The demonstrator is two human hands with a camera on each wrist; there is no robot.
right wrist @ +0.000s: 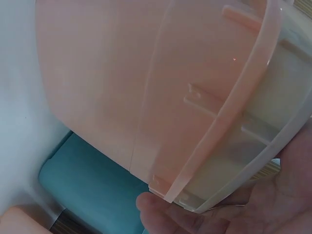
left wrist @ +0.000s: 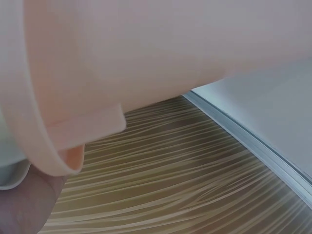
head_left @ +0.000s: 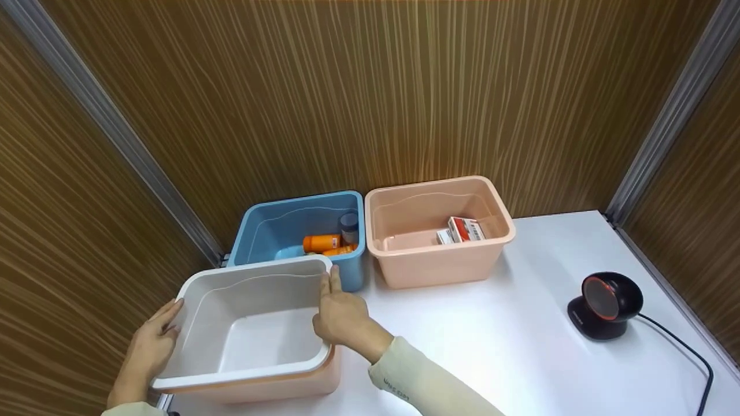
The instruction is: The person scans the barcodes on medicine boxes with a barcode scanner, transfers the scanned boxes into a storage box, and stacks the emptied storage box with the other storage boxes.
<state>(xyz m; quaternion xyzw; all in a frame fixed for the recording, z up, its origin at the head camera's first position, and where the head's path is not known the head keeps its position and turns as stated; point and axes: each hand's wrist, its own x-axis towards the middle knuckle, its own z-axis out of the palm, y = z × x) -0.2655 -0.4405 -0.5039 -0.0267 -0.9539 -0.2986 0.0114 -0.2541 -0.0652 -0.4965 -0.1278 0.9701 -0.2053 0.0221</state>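
Note:
A white plastic bin [head_left: 248,372] sits nested inside a peach bin [head_left: 289,388] at the front left of the table, its rim standing a little above the peach one. My left hand [head_left: 147,346] grips the white bin's left rim. At the opposite end, my right hand [head_left: 347,318] holds the right rim, two fingers reaching along its back corner. From the right wrist view, the white bin [right wrist: 229,158] shows a narrow band of wall beyond the peach rim. The left wrist view is mostly filled by the peach bin [left wrist: 131,48], with part of my left hand [left wrist: 29,204] below the rims.
Behind the nested pair stands a blue bin [head_left: 352,271] with orange bottles [head_left: 321,242] and a dark-capped jar [head_left: 349,225]. Beside it, another peach bin [head_left: 439,271] contains small boxes [head_left: 465,229]. A black round device [head_left: 607,303] with a cable is at right. Wood-patterned panels enclose the table.

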